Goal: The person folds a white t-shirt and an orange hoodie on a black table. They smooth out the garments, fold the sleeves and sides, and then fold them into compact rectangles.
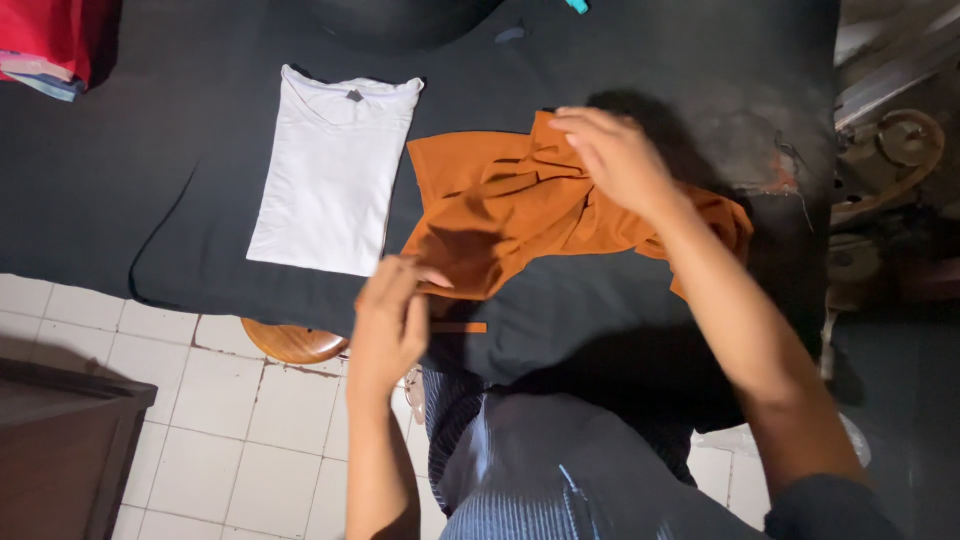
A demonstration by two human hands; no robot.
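An orange shirt point(520, 215) lies crumpled on a table covered in black cloth point(180, 200). My left hand point(392, 318) pinches the shirt's near left corner at the table's front edge. My right hand point(615, 155) grips a bunched fold at the shirt's far side. A white T-shirt point(330, 170) lies folded flat to the left of the orange one, sleeves tucked under, neck pointing away from me.
A stack of folded clothes, red on top point(45, 45), sits at the far left corner. A round wooden stool point(292, 343) stands under the table edge on white floor tiles. A dark cabinet point(60, 440) is at lower left. Rusty metal parts point(890, 150) clutter the right.
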